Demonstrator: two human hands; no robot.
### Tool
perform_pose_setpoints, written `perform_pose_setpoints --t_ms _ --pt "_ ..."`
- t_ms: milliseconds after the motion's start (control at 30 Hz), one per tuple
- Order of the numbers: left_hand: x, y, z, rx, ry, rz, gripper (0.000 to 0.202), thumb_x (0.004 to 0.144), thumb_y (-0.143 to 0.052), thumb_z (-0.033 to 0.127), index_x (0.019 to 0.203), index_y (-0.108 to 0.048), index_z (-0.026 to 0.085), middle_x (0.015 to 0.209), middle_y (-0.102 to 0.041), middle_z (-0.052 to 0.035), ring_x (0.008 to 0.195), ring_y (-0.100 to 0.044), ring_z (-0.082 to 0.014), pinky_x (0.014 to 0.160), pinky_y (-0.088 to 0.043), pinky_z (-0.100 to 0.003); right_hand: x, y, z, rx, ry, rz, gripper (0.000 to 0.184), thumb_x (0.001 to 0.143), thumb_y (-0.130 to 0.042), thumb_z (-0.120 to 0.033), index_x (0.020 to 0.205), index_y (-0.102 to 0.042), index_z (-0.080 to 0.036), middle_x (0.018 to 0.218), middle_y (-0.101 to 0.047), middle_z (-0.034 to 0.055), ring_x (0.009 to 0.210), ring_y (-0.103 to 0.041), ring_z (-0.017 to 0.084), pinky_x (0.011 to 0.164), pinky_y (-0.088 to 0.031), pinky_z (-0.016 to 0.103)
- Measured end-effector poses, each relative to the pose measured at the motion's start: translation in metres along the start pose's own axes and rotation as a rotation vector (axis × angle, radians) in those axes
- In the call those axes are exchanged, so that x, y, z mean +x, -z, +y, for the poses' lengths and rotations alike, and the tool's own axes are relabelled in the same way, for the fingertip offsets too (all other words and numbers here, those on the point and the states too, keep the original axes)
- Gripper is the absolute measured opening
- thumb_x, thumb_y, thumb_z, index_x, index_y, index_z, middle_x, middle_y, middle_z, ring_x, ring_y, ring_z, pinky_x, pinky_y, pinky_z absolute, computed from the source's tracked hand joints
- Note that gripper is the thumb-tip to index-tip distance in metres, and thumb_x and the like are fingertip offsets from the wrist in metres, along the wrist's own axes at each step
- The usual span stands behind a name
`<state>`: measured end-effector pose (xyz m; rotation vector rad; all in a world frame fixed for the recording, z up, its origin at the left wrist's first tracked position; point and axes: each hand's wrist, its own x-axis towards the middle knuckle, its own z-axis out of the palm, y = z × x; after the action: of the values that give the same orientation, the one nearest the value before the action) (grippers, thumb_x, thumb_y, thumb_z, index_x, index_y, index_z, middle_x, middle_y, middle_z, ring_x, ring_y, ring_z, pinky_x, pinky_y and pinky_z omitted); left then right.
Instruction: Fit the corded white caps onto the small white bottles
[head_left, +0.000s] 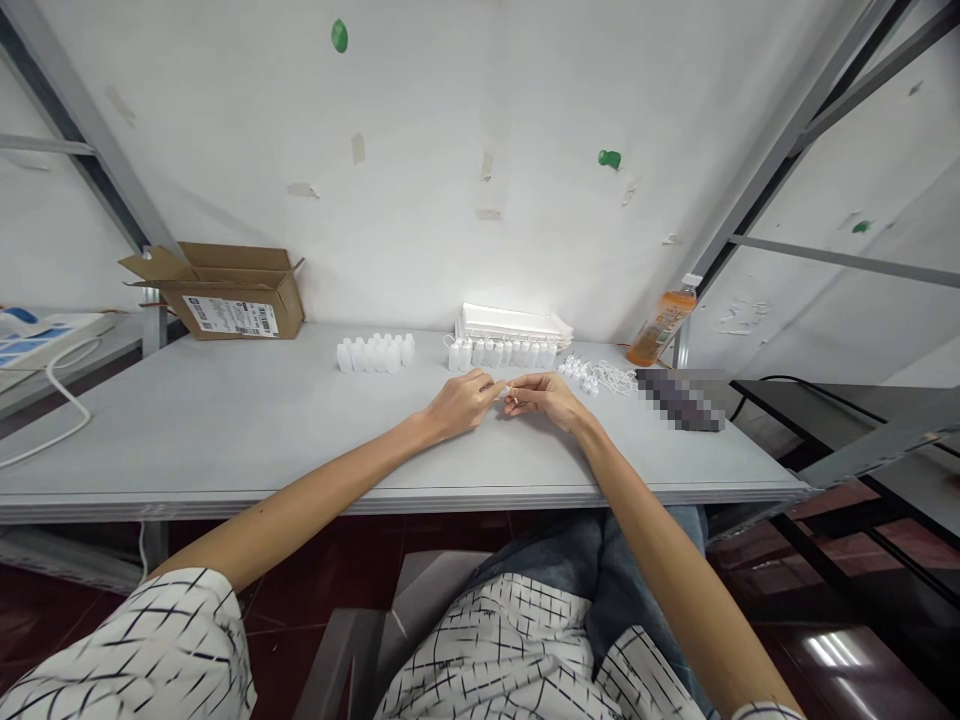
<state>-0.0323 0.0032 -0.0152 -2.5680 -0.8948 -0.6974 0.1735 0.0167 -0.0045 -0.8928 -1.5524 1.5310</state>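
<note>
My left hand [465,403] and my right hand [549,394] meet over the middle of the grey table [315,440]. Their fingertips close around a small white piece [508,392]; most of it is covered, so its exact kind is unclear. Just behind the hands runs a row of small white plastic bottles [504,354]. A second cluster of white bottles [375,354] stands upright to the left. Right of my right hand lie small white and clear parts [579,373], and beside them a loose bundle of white cords [616,378].
At the back left sits an open cardboard box [247,295]. White stacked sheets or trays [514,322] rest against the wall behind the bottles. An orange drink bottle [663,322] leans at the right, near a pixelated dark object [681,400]. Metal posts flank the table.
</note>
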Motion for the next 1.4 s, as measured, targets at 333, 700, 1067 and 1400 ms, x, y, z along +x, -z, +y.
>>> perform_pose_setpoints --t_ms 333,700,1067,1400 --pt "0.008 0.005 -0.001 -0.44 0.271 -0.019 0.031 0.095 -0.04 0.03 0.1 -0.068 0.018 0.078 -0.065 -0.003 0.066 -0.054 -0.0142 0.064 -0.04 -0.026 0.0 -0.001 -0.003 -0.03 0.046 0.02 0.033 0.069 -0.078 -0.04 0.082 -0.072 -0.01 0.075 -0.07 0.0085 0.064 -0.068 0.019 0.066 -0.058 0.032" --pt "0.01 0.015 -0.003 -0.776 0.427 -0.074 0.041 0.093 -0.035 0.039 0.07 -0.06 0.015 0.058 -0.05 0.0018 0.056 -0.044 -0.0115 0.056 -0.036 -0.024 -0.003 -0.006 -0.005 -0.082 0.029 -0.081 0.032 0.069 -0.077 -0.039 0.082 -0.071 -0.01 0.077 -0.07 0.0093 0.067 -0.069 0.02 0.07 -0.058 0.035" --pt "0.013 0.006 -0.006 -1.321 0.697 -0.095 0.038 0.092 -0.043 0.049 0.069 -0.042 0.019 0.05 -0.029 0.0079 0.036 -0.03 -0.0049 0.037 -0.026 -0.02 -0.005 -0.017 -0.008 -0.193 0.099 0.069 0.033 0.068 -0.076 -0.042 0.08 -0.067 -0.013 0.08 -0.069 0.008 0.061 -0.068 0.019 0.061 -0.057 0.032" --pt "0.014 0.008 -0.004 -1.383 0.803 -0.161 0.042 0.095 -0.039 0.046 0.067 -0.046 0.016 0.041 -0.026 0.0092 0.032 -0.025 -0.0037 0.034 -0.022 -0.017 -0.008 -0.018 -0.011 -0.165 0.169 0.066 0.04 0.069 -0.076 -0.042 0.097 -0.069 -0.014 0.077 -0.072 0.0074 0.067 -0.07 0.021 0.067 -0.058 0.036"
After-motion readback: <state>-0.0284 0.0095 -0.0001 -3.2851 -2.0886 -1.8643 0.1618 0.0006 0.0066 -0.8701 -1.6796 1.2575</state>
